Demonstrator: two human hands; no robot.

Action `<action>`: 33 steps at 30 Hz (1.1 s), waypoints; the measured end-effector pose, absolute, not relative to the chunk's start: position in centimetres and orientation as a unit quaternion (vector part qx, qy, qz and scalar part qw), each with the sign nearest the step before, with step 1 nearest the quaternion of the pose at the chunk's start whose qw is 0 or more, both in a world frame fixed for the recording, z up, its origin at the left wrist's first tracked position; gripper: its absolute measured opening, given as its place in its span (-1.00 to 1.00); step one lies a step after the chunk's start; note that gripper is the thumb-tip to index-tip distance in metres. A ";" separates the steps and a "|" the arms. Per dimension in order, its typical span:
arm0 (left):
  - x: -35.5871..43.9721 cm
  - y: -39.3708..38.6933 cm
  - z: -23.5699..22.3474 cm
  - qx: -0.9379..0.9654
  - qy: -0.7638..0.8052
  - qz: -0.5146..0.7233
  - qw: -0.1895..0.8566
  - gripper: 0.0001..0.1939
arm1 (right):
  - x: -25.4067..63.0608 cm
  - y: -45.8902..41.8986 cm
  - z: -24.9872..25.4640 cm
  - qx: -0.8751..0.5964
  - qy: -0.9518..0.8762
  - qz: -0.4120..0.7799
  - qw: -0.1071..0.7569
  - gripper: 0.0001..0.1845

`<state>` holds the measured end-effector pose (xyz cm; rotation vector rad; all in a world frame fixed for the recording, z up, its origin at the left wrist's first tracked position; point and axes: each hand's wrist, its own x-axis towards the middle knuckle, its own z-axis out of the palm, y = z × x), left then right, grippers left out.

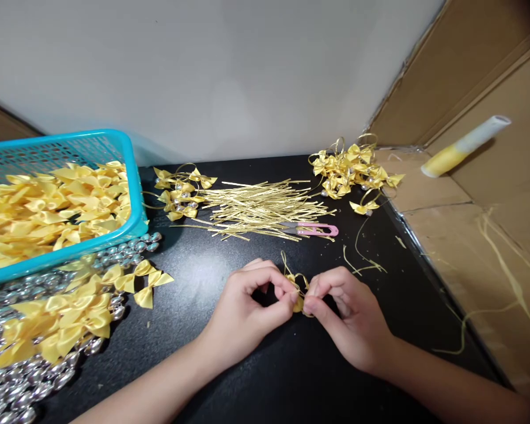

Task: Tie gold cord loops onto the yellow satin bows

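Observation:
Between my hands, just above the black table, is a yellow ribbon bow point(297, 301) with a thin gold cord looped up behind it. My left hand point(257, 297) is closed in a pinch, thumb and forefinger on the bow. From the other side my right hand point(347, 315) pinches at the bow's right edge, and its fingertips partly hide what they grip. Behind my hands lies a pile of gold cord lengths point(265, 203). Pink-handled thread snips point(315, 229) rest at the front of that pile, blades pointing left.
A turquoise basket point(135, 194) full of yellow bows stands left. Silver beads point(26, 377) and loose bows point(62, 321) lie before it. Corded bows sit in a small cluster point(179, 194) and a larger heap point(347, 168). Thread scraps point(364, 265) lie right; a cardboard wall point(503, 176) holds a tube point(463, 147).

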<state>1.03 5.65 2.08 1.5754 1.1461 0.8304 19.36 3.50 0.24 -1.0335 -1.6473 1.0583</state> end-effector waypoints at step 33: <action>1.1 5.8 2.3 0.654 0.475 0.353 0.470 -0.86 | 19.3 3.8 0.7 -0.411 -0.684 0.427 0.425 -0.85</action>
